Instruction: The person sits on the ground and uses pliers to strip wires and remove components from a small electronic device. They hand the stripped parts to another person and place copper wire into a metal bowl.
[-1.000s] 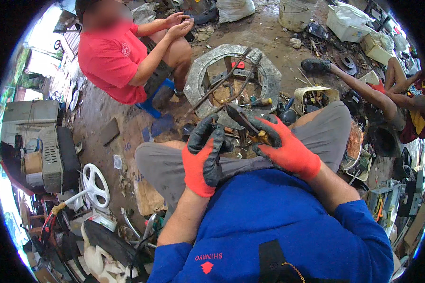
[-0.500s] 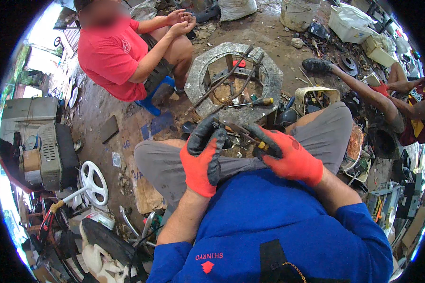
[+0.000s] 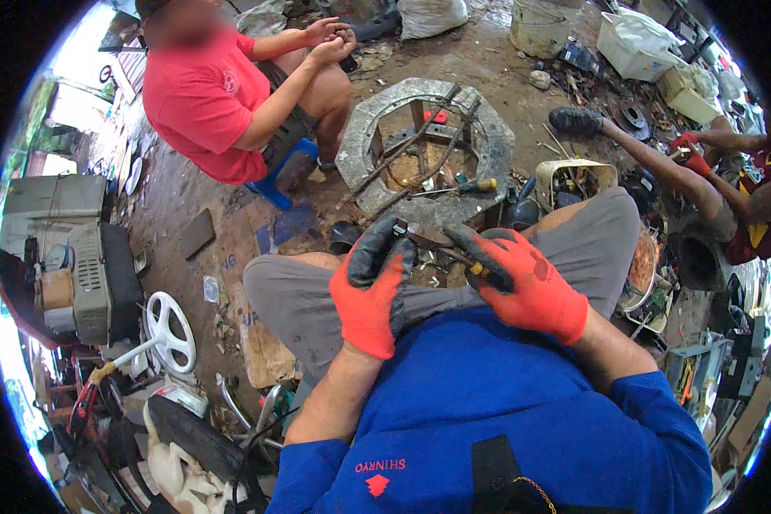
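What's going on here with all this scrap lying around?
A person in a blue shirt sits on the ground in a cluttered yard, wearing red and black work gloves. The left hand and right hand together grip a small metal part held over the lap; just what it is cannot be told. In front lies an octagonal metal frame with rods across it. A person in a red shirt sits beside it, and another person's leg stretches in from the right.

Soft, even daylight is filling the scene, casting only faint shadows. Glare is blowing out the far left rim. Fisheye distortion is bending everything toward the black circular border, and detail is softening at the edges while the centre is staying sharp.
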### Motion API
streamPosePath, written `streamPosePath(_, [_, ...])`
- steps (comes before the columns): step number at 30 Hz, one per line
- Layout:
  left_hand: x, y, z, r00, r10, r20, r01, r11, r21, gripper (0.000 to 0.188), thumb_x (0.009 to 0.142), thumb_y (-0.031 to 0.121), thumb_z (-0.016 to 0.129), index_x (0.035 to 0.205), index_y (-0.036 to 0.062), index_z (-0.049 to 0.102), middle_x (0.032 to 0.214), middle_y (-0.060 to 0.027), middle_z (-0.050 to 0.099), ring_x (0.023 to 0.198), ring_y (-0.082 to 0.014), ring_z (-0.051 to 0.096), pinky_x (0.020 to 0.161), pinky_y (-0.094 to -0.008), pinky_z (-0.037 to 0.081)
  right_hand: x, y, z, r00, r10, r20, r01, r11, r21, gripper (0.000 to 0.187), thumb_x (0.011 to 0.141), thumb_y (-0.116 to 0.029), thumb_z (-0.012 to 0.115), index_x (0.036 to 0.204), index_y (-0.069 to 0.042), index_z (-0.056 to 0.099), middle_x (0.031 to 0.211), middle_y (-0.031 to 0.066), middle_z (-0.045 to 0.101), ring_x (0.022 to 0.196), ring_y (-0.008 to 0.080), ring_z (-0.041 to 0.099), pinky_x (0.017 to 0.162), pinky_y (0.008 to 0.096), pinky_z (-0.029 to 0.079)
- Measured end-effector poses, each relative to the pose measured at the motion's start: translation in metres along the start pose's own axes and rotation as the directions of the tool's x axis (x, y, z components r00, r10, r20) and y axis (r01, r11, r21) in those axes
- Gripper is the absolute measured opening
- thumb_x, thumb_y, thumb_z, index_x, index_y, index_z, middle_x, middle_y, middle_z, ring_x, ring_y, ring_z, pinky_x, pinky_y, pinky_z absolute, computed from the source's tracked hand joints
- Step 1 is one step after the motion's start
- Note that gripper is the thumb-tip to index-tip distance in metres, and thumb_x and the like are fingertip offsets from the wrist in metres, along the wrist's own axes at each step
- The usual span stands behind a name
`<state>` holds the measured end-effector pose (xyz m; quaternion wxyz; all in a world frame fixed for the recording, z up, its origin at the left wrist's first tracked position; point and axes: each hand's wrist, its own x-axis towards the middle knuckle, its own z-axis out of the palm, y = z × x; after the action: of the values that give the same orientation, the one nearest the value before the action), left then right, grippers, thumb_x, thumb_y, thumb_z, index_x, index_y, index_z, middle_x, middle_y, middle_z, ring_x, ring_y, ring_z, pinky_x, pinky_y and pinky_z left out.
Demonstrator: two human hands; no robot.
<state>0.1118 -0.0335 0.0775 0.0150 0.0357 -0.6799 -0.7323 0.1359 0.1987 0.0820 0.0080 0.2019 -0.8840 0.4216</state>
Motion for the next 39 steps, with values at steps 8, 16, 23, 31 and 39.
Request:
streamPosePath(8, [-0.001, 0.001, 0.0, 0.999, 0.047, 0.021, -0.048, 0.997, 0.058, 0.038, 0.088, 0.002, 0.072, 0.125, -0.0025, 0.063, 0.113, -0.0052, 0.069, 0.096, -0.0086, 0.061, 0.084, -0.0249, 0.051, -0.001, 0.003, -0.001, 0.997, 0.042, 0.064, -0.045, 0.998, 0.043, 0.063, 0.081, -0.01, 0.071, 0.14, -0.003, 0.05, 0.115, 0.0226, 0.064, 0.111, 0.0391, 0.059, 0.097, 0.0454, 0.048])
streamPosePath(16, [0.0, 0.002, 0.002, 0.999, -0.037, 0.02, 0.037, 0.999, 0.022, 0.037, 0.09, -0.001, 0.069, 0.126, -0.0031, 0.063, 0.117, -0.0064, 0.069, 0.105, -0.0106, 0.062, 0.092, -0.0261, 0.05, -0.003, 0.0, 0.003, 0.988, 0.099, 0.121, -0.125, 0.965, 0.23, 0.067, 0.083, -0.01, 0.069, 0.145, 0.0, 0.044, 0.112, 0.0254, 0.065, 0.105, 0.0409, 0.064, 0.09, 0.0439, 0.051])
streamPosePath(23, [-0.004, 0.011, 0.007, 0.998, -0.056, 0.001, 0.056, 0.998, 0.003, 0.039, 0.087, -0.001, 0.07, 0.125, -0.0038, 0.062, 0.118, -0.0083, 0.069, 0.106, -0.0123, 0.064, 0.094, -0.0267, 0.05, -0.002, -0.003, 0.004, 0.977, 0.15, 0.151, -0.184, 0.951, 0.25, 0.069, 0.083, -0.008, 0.068, 0.147, -0.003, 0.043, 0.108, 0.0263, 0.067, 0.102, 0.0397, 0.066, 0.087, 0.0428, 0.051])
streamPosePath(31, [-0.006, 0.005, 0.006, 0.999, 0.031, 0.009, -0.032, 0.992, 0.119, 0.04, 0.087, 0.0, 0.071, 0.125, -0.0032, 0.062, 0.115, -0.0079, 0.069, 0.102, -0.0112, 0.063, 0.09, -0.0262, 0.051, -0.005, 0.0, 0.006, 0.979, 0.15, 0.139, -0.183, 0.944, 0.274, 0.068, 0.083, -0.008, 0.068, 0.147, -0.006, 0.045, 0.106, 0.0246, 0.067, 0.098, 0.04, 0.066, 0.084, 0.0423, 0.052])
streamPosePath(39, [-0.006, 0.006, 0.005, 0.999, 0.041, 0.023, -0.044, 0.984, 0.175, 0.038, 0.088, 0.001, 0.07, 0.126, -0.0034, 0.062, 0.116, -0.0072, 0.068, 0.104, -0.0113, 0.062, 0.092, -0.0268, 0.05, -0.008, -0.001, 0.011, 0.986, 0.137, 0.1, -0.159, 0.952, 0.263, 0.068, 0.083, -0.01, 0.068, 0.146, -0.006, 0.045, 0.108, 0.0252, 0.066, 0.101, 0.0399, 0.065, 0.086, 0.0437, 0.051])
